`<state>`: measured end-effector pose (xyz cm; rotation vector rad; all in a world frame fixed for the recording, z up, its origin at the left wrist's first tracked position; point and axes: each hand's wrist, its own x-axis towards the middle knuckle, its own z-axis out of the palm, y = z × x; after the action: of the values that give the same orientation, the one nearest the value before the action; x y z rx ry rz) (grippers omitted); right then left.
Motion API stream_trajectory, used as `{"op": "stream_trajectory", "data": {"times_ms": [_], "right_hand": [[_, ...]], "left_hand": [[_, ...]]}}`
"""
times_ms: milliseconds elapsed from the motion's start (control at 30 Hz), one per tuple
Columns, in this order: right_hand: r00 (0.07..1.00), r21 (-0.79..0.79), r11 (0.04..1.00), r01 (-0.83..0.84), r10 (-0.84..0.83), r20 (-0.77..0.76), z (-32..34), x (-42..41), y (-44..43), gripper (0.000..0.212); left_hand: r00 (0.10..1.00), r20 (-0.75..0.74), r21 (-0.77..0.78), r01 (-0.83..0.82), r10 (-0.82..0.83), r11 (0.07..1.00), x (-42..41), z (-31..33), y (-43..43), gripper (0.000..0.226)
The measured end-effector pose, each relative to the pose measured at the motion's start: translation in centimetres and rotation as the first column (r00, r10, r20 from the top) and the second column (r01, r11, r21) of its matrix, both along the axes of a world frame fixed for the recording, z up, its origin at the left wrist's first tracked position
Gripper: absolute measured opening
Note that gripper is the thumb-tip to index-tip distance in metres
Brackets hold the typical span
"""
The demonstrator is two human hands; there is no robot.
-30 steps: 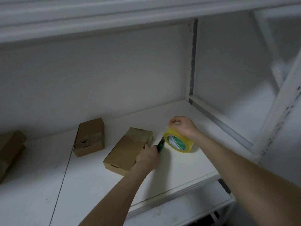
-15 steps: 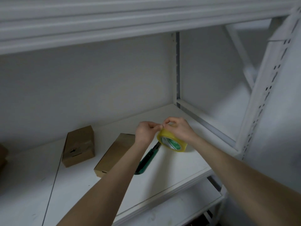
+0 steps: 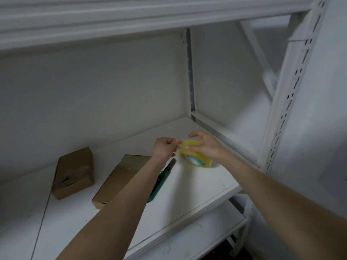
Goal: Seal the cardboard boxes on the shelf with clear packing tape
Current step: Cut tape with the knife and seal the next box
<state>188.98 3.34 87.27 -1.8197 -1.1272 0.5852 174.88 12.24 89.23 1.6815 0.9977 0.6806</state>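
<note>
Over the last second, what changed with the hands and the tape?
The left hand left the near cardboard box and rose to the tape roll, where it now pinches at the roll's edge. The green utility knife it was beside lies on the shelf. The right hand kept gripping the roll; the near box and the far cardboard box stayed put.

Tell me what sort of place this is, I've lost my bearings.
Most likely a storeroom or packing area: white metal shelving with slotted uprights, two plain cardboard boxes on it, and a tape roll in the right hand, the left hand pinching at its edge.
</note>
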Motion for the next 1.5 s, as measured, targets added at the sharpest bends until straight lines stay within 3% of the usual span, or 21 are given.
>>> {"op": "stream_trajectory", "data": {"times_ms": [67,100,167,200,233,300,467,567,733,833,900,967,1067,1200,1300,1400,1500], "right_hand": [[0.975,-0.031,0.995,0.097,-0.089,0.203,-0.4,0.4,-0.2,0.048],[0.948,-0.058,0.988,0.142,-0.119,0.294,-0.6,0.6,-0.3,0.046],[0.876,-0.119,0.971,0.208,-0.131,0.464,-1.1,1.0,-0.7,0.043],[0.835,-0.142,0.962,0.232,-0.122,0.536,-1.4,1.0,-0.8,0.043],[0.8,-0.156,0.957,0.246,-0.109,0.59,-1.8,1.0,-0.8,0.043],[0.755,-0.16,0.955,0.248,-0.088,0.649,-2.7,0.9,-0.8,0.043],[0.687,-0.194,0.947,0.255,-0.037,0.725,-4.0,0.7,-0.7,0.047],[0.657,-0.226,0.945,0.235,0.017,0.754,-4.4,0.3,-0.5,0.046],[0.719,-0.354,0.911,0.213,0.099,0.688,-4.2,-0.1,-0.5,0.044],[0.756,-0.202,0.959,0.197,-0.017,0.654,-2.6,-2.1,1.7,0.042],[0.837,-0.084,0.988,0.127,-0.062,0.543,-1.5,-5.4,4.2,0.044],[0.919,-0.118,0.993,0.017,0.031,0.393,-1.5,-9.8,6.9,0.05],[0.978,-0.272,0.959,-0.078,0.126,0.165,-3.6,-16.5,10.7,0.063],[0.997,-0.299,0.953,0.042,-0.021,0.073,-5.3,-19.9,13.8,0.074],[0.985,-0.283,0.956,0.08,-0.119,-0.124,-5.7,-19.3,13.8,0.077],[0.949,-0.24,0.969,0.054,-0.125,-0.29,-6.2,-18.4,12.8,0.075],[0.906,-0.227,0.972,0.053,-0.143,-0.397,-6.2,-16.7,13.0,0.075]], "left_hand": [[0.98,-0.2,0.146,0.021,0.009,0.989,-0.7,-0.4,0.9,0.028],[0.911,-0.412,0.248,0.105,0.007,0.963,-1.3,-0.8,1.4,0.032],[0.59,-0.806,0.307,0.363,0.038,0.88,-2.8,-1.6,1.2,0.04],[0.442,-0.895,0.275,0.443,0.059,0.853,-3.3,-2.4,0.8,0.039],[0.352,-0.933,0.244,0.472,0.073,0.847,-3.7,-3.3,0.3,0.035],[0.296,-0.949,0.241,0.471,0.105,0.849,-3.7,-4.8,-0.5,0.029],[0.479,-0.872,0.321,0.403,0.102,0.857,-0.6,-5.8,-1.4,0.021],[0.536,-0.839,0.331,0.366,0.094,0.87,1.5,-6.1,-2.3,0.025],[0.609,-0.791,0.349,0.375,0.055,0.859,0.0,-6.1,-0.4,0.035],[0.691,-0.691,0.526,0.282,0.211,0.802,-5.0,-5.5,3.8,0.044],[0.716,-0.633,0.568,0.171,0.295,0.805,-8.7,-5.3,6.9,0.048],[0.724,-0.626,0.496,0.085,0.288,0.864,-11.4,-5.6,9.1,0.049],[0.728,-0.657,0.384,0.097,0.198,0.918,-13.0,-6.4,10.4,0.051],[0.711,-0.691,0.299,0.12,0.128,0.947,-13.5,-7.2,11.5,0.049],[0.729,-0.679,0.225,0.092,0.088,0.97,-14.2,-7.0,12.0,0.036],[0.823,-0.567,0.11,0.024,0.043,0.994,-15.3,-7.0,11.8,0.029],[0.952,-0.302,-0.139,-0.085,0.039,0.987,-16.5,-7.2,11.2,0.022]]}}
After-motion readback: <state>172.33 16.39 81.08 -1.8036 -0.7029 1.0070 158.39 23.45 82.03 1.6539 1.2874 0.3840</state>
